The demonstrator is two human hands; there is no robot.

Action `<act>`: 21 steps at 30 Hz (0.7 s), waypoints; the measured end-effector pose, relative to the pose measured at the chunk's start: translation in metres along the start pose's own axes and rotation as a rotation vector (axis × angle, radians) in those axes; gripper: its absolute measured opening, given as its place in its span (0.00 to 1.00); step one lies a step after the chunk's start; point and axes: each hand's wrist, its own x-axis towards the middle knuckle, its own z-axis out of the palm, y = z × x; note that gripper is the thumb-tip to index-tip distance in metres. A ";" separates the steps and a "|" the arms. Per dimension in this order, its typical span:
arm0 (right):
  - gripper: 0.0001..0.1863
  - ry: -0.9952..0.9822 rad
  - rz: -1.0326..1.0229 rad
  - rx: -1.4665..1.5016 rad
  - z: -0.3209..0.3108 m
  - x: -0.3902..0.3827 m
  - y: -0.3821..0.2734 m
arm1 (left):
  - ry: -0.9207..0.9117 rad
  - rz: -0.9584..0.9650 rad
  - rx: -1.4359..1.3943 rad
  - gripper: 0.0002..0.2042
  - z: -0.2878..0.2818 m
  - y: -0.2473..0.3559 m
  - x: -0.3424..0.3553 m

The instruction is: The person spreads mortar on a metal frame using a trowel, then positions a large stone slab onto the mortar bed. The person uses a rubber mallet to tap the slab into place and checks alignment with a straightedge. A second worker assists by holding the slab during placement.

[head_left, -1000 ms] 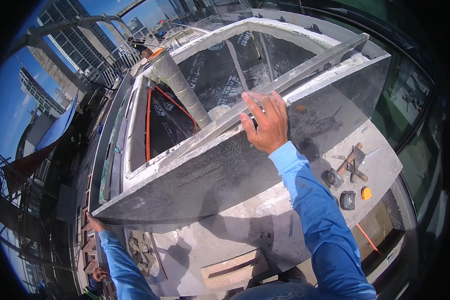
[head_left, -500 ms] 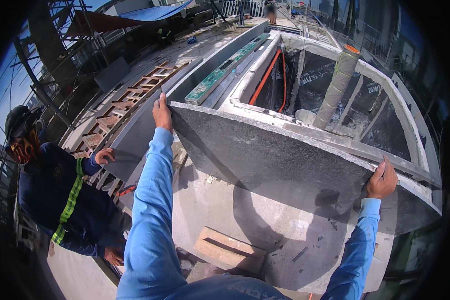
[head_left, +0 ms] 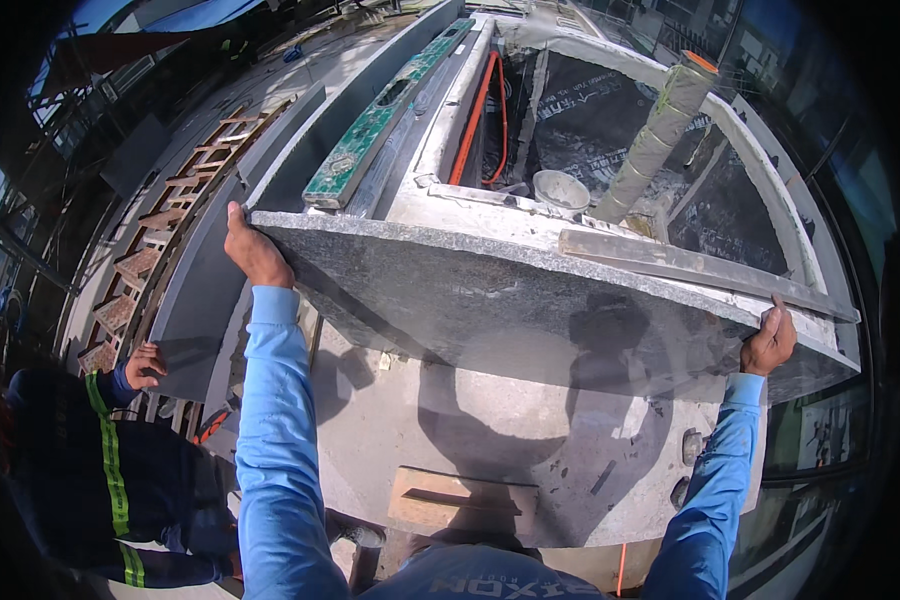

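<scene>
A long dark grey stone slab [head_left: 470, 300] stands on edge in front of me, its broad face toward me. My left hand [head_left: 258, 250] grips its upper left corner, fingers closed over the edge. At the slab's right part my right hand [head_left: 768, 342] is closed on the top edge, thumb up. Right behind the slab is a pit with a white-coated rim [head_left: 450, 207]. A narrow grey strip [head_left: 690, 268] lies along that rim near my right hand. Below me a wooden float [head_left: 460, 502] with a handle lies on the pale slab surface.
A green spirit level [head_left: 395, 110] rests on the wall beyond my left hand. Inside the pit are a wrapped pipe [head_left: 655, 140], a pale bowl [head_left: 561, 190] and an orange hose [head_left: 477, 120]. At left, a co-worker's hand [head_left: 145, 366] touches a grey panel [head_left: 195, 330]; a wooden ladder [head_left: 135, 270] lies beyond.
My left hand and the slab's left end have shifted left and slightly down in view. The right hand stays nearly in place. The co-worker appears lower, and the whole view has turned.
</scene>
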 end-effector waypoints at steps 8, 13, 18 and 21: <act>0.26 0.044 0.048 0.017 0.004 -0.008 -0.010 | -0.175 -0.147 -0.099 0.24 -0.019 0.005 -0.005; 0.34 -0.010 0.099 -0.133 -0.035 -0.038 0.032 | -0.259 0.238 0.394 0.31 -0.066 0.019 0.001; 0.39 -0.157 0.063 -0.120 -0.082 -0.040 0.068 | -0.224 0.246 0.440 0.31 -0.070 0.038 0.019; 0.40 -0.201 0.075 -0.065 -0.084 -0.038 0.082 | -0.205 0.273 0.444 0.31 -0.067 0.038 0.023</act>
